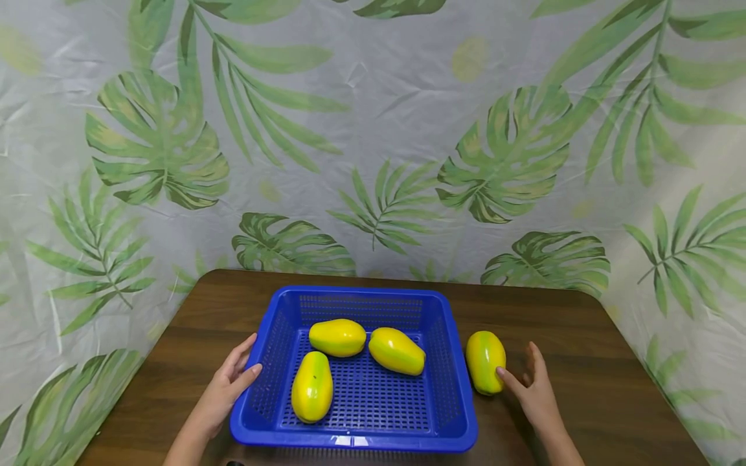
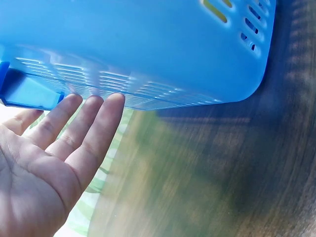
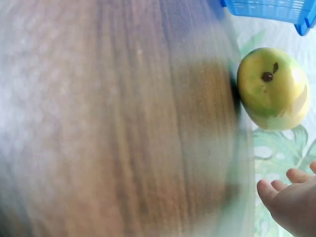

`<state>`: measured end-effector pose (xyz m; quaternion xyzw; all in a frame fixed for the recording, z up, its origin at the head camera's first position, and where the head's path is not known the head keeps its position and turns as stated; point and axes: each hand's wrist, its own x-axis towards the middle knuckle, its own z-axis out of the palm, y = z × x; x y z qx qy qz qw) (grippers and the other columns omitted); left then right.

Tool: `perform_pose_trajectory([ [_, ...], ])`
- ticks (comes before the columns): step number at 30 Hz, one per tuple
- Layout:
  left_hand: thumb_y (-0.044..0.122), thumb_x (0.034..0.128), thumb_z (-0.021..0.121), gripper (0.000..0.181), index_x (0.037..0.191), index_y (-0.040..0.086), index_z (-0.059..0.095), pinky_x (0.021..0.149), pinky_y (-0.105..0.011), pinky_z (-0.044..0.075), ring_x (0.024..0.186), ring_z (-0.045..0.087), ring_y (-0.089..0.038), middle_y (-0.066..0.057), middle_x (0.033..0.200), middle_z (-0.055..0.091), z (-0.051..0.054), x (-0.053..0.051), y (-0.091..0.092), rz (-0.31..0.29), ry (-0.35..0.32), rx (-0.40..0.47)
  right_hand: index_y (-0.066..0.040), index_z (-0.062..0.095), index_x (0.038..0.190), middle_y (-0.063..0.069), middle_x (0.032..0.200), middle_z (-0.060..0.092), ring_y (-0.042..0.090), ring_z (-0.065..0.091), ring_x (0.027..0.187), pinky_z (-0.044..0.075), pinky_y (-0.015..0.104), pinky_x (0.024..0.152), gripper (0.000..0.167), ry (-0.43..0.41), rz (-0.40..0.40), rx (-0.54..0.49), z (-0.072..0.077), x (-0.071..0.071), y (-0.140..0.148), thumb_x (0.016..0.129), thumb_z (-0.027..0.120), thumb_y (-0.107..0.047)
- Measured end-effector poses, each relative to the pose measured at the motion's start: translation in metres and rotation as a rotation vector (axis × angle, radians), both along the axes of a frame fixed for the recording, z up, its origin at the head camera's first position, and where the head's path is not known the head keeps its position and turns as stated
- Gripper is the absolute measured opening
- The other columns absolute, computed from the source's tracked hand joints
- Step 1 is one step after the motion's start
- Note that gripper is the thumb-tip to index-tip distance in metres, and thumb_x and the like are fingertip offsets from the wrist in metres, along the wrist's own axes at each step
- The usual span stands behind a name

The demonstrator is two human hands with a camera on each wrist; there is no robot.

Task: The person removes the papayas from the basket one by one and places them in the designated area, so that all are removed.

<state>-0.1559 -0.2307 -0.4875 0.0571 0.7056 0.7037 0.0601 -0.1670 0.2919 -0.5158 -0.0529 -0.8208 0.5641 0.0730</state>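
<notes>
The basket (image 1: 350,442) stands on the desk (image 1: 588,369) with three yellow fruit inside: one near the front left (image 1: 312,388), one at the back (image 1: 338,338), one toward the right (image 1: 397,351). The loose fruit (image 1: 486,362) lies on the desk just right of the basket.

The left hand (image 1: 226,382) is at the basket's left side, thumb tip at the rim. Its grip is slack; the left wrist view shows the palm and outstretched fingers against the slotted outer wall, which the head view hides. Whether the fingertips press on it, I cannot tell. A bit of yellow shows through the slots there.

The right hand (image 1: 536,395) is beside the loose fruit, its grip released and fingers parted. From the head, the thumb tip overlaps the fruit's edge; the right wrist view shows a gap between them. That view also shows dark marks on the fruit's end, while the head view shows a green streak along its top.

Only the head view shows the three fruit whole. Behind the desk hangs a leaf-print cloth (image 1: 396,123).
</notes>
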Motion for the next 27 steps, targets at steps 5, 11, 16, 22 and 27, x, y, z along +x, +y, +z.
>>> perform_pose_trajectory([
  [5,0.012,0.0939,0.047,0.058,0.143,0.011,0.016,0.073,-0.041,0.051,0.099,0.056,-0.029,-0.028,0.134,0.032,0.000,0.000,0.000,0.000,0.005,-0.005,-0.012,-0.008,0.144,0.020,0.147,-0.003,0.038,0.000,0.132,0.009,0.056,0.101,0.091,0.004,0.007,-0.011,0.009,0.001,-0.002,0.086,0.062,-0.023],
  [11,0.013,0.0939,0.047,0.058,0.143,0.011,0.016,0.073,-0.040,0.051,0.099,0.056,-0.028,-0.028,0.133,0.033,0.001,0.000,0.000,0.002,0.004,-0.011,-0.015,-0.006,0.144,0.019,0.147,0.000,0.030,0.002,0.133,0.007,0.038,0.107,0.089,0.065,0.013,0.009,0.016,0.001,-0.002,0.087,0.061,-0.021],
  [16,0.013,0.0938,0.048,0.058,0.143,0.012,0.016,0.074,-0.040,0.051,0.100,0.056,-0.030,-0.027,0.134,0.033,0.002,0.000,-0.001,0.006,-0.005,-0.007,-0.020,-0.003,0.145,0.017,0.148,0.003,0.028,0.004,0.134,0.005,0.042,0.107,0.088,0.116,0.034,-0.008,0.029,0.002,-0.010,0.086,0.062,-0.017],
  [22,0.014,0.0937,0.048,0.058,0.143,0.012,0.017,0.074,-0.039,0.050,0.100,0.056,-0.026,-0.026,0.134,0.033,0.002,0.001,0.000,0.015,-0.009,-0.020,-0.022,0.003,0.145,0.012,0.147,0.010,0.024,0.010,0.133,0.011,0.023,0.106,0.087,0.195,0.058,-0.001,0.043,0.003,-0.022,0.083,0.064,-0.009],
  [27,0.013,0.0938,0.048,0.058,0.143,0.011,0.016,0.075,-0.039,0.050,0.101,0.056,-0.024,-0.026,0.136,0.032,0.002,0.001,0.000,0.006,0.004,-0.011,-0.023,0.004,0.145,0.013,0.146,0.013,0.026,0.012,0.132,0.016,0.008,0.098,0.089,0.221,0.097,0.004,0.057,0.005,-0.033,0.081,0.065,-0.003],
])
